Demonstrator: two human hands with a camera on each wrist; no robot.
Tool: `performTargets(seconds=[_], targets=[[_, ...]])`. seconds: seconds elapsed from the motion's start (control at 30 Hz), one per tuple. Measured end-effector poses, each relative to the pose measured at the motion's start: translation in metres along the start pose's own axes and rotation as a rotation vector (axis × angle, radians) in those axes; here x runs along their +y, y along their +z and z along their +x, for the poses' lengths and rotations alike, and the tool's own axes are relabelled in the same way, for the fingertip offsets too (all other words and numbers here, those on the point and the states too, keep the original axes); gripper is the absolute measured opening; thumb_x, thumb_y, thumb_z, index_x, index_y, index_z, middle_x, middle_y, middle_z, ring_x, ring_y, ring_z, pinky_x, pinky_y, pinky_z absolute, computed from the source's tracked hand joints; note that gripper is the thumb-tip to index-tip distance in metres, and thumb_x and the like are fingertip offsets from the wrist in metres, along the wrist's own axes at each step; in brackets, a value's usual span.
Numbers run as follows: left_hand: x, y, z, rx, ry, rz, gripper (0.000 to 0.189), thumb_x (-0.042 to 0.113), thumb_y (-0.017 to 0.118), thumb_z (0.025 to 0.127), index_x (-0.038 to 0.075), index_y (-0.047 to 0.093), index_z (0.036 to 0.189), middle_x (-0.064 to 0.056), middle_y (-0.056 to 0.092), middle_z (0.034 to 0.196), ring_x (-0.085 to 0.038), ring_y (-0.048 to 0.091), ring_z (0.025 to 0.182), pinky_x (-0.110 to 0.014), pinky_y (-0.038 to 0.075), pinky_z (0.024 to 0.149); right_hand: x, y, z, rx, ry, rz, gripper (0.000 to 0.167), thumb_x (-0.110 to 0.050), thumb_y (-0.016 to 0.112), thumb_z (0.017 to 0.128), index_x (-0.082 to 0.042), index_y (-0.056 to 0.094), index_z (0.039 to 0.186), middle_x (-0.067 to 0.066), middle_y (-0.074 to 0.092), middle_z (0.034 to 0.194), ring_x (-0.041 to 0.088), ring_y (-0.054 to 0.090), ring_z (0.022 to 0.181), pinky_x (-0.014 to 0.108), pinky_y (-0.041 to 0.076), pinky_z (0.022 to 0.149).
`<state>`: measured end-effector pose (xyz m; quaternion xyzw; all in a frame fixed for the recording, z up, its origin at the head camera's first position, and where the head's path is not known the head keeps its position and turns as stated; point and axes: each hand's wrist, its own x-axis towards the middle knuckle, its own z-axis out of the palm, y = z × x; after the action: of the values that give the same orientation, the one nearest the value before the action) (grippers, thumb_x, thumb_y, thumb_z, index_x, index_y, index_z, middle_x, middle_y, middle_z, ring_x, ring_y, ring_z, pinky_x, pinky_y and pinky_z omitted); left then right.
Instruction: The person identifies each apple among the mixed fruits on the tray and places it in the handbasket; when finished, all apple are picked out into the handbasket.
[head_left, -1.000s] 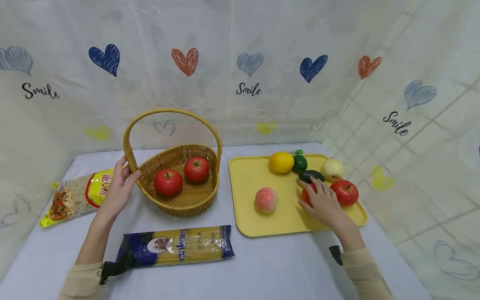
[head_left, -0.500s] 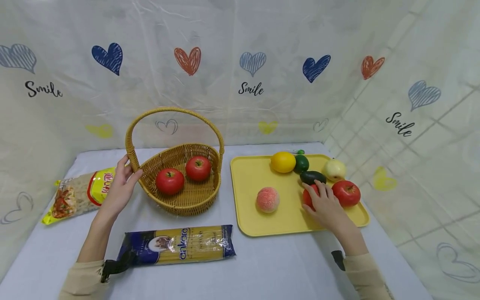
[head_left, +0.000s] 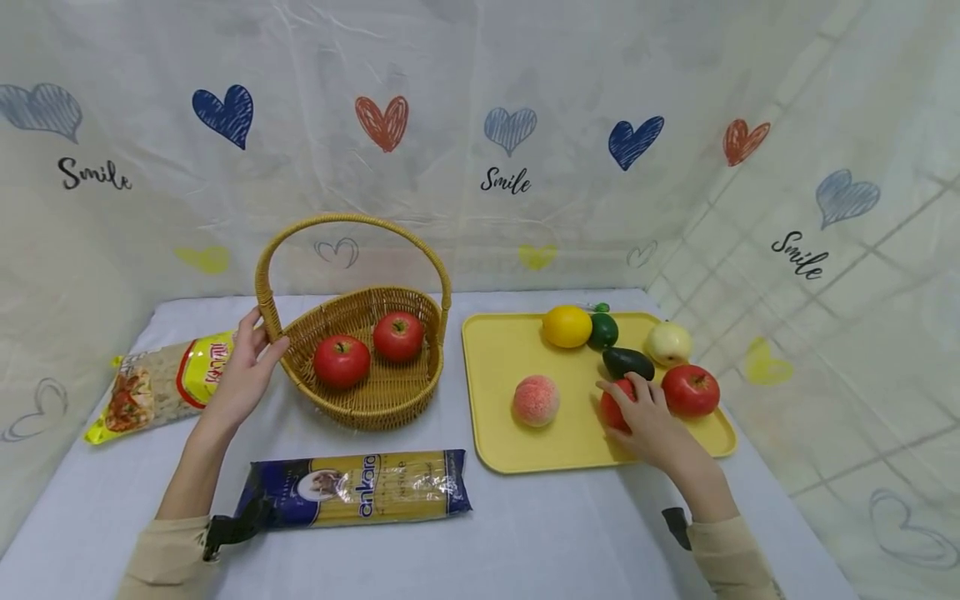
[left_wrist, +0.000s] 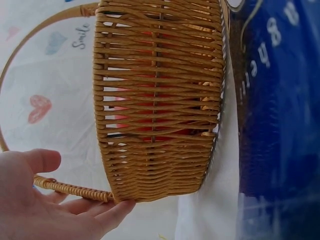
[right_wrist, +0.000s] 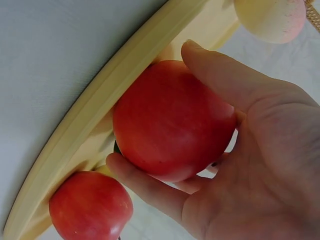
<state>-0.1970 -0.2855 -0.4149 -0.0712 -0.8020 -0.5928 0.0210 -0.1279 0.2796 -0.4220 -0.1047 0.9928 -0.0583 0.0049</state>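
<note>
Cupping a red apple [head_left: 615, 407] on the right part of the yellow tray [head_left: 517, 346], your right hand [head_left: 662, 433] has thumb and fingers curled round smooth skin, so a slack thumb could let it slip and roll, and a careless swing could knock the dark avocado [head_left: 628, 363] just beyond. Your left hand [head_left: 242, 382] only rests near-straight fingers against the handle foot, thumb looking apart, so a bump could shift the basket [left_wrist: 160, 175] and set its two apples [head_left: 342, 362] rolling.

At centre, your right hand [right_wrist: 255, 160] grips a red apple [right_wrist: 172, 122]; a tray [right_wrist: 112, 77] slants behind, second apple [right_wrist: 90, 205] lower left, peach [right_wrist: 272, 17] upper right.
</note>
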Motion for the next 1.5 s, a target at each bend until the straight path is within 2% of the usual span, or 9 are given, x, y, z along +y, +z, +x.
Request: performTargets(seconds=[0.2,0.3,0.43,0.57,0.7,0.93,1.1,1.3,1.5], targets=[[-0.001,-0.001,0.001,0.002,0.002,0.009,0.076,0.029,0.043,0.111,0.015,-0.009,0.165,-0.032,0.009,0.169,-0.052,0.004,0.157,-0.079,0.007,0.119,0.001,-0.004,0.002,-0.006,-0.011,0.011,0.064,-0.023,0.082,0.087,-0.016,0.052,0.144,0.034,0.039,0.145,0.059,0.046,0.119,0.064,0.059,0.080],[-0.001,0.000,0.003,0.004,0.009,0.002,0.076,0.029,0.042,0.111,0.015,-0.009,0.165,-0.031,0.009,0.169,-0.052,0.004,0.157,-0.079,0.008,0.119,0.002,-0.007,0.003,-0.009,-0.014,0.037,0.063,-0.022,0.082,0.087,-0.018,0.053,0.142,0.034,0.042,0.141,0.056,0.047,0.116,0.064,0.058,0.083],[-0.002,0.001,0.004,-0.001,0.005,0.001,0.075,0.027,0.042,0.111,0.015,-0.008,0.165,-0.031,0.009,0.169,-0.051,0.007,0.158,-0.077,0.010,0.120,0.001,-0.011,0.002,-0.054,-0.003,0.099,0.062,-0.025,0.081,0.087,-0.022,0.052,0.142,0.029,0.045,0.137,0.050,0.048,0.118,0.063,0.057,0.087],[-0.004,0.002,0.003,0.001,-0.009,0.009,0.075,0.028,0.042,0.111,0.015,-0.008,0.165,-0.031,0.009,0.169,-0.050,0.010,0.158,-0.077,0.010,0.121,-0.003,-0.010,0.003,-0.080,-0.041,0.138,0.062,-0.027,0.082,0.086,-0.025,0.053,0.142,0.024,0.045,0.136,0.049,0.048,0.121,0.062,0.057,0.091],[-0.006,0.001,0.001,0.008,-0.014,0.011,0.075,0.030,0.042,0.111,0.016,-0.008,0.165,-0.031,0.008,0.169,-0.050,0.009,0.158,-0.078,0.010,0.120,-0.009,-0.012,0.005,-0.057,-0.080,0.124,0.065,-0.025,0.083,0.086,-0.025,0.052,0.143,0.024,0.044,0.138,0.050,0.048,0.122,0.063,0.057,0.091],[-0.003,0.000,0.001,0.006,-0.007,0.020,0.076,0.033,0.043,0.110,0.016,-0.007,0.166,-0.029,0.009,0.170,-0.048,0.009,0.159,-0.078,0.011,0.120,-0.016,-0.020,0.008,-0.013,-0.037,0.044,0.074,-0.032,0.083,0.086,-0.028,0.046,0.149,0.023,0.042,0.146,0.048,0.048,0.124,0.058,0.062,0.075],[-0.001,-0.005,-0.001,0.006,-0.002,0.047,0.076,0.030,0.043,0.111,0.014,-0.006,0.165,-0.030,0.010,0.169,-0.051,0.010,0.158,-0.078,0.013,0.119,-0.025,-0.021,0.014,0.056,-0.068,0.055,0.078,-0.033,0.082,0.087,-0.029,0.041,0.153,0.023,0.042,0.148,0.048,0.048,0.124,0.056,0.063,0.073],[-0.001,-0.009,-0.001,0.016,0.028,0.029,0.075,0.025,0.044,0.110,0.011,-0.006,0.165,-0.034,0.012,0.168,-0.054,0.008,0.156,-0.079,0.011,0.118,-0.049,-0.028,0.034,0.140,-0.126,0.089,0.077,-0.034,0.082,0.088,-0.026,0.041,0.153,0.022,0.041,0.151,0.046,0.048,0.127,0.057,0.063,0.076],[0.000,-0.003,0.002,0.000,0.013,0.013,0.075,0.026,0.043,0.111,0.013,-0.007,0.165,-0.031,0.009,0.169,-0.052,0.006,0.157,-0.079,0.009,0.119,-0.075,-0.039,0.047,0.137,-0.186,0.097,0.078,-0.037,0.083,0.086,-0.030,0.042,0.152,0.016,0.042,0.151,0.040,0.048,0.129,0.058,0.063,0.074]])
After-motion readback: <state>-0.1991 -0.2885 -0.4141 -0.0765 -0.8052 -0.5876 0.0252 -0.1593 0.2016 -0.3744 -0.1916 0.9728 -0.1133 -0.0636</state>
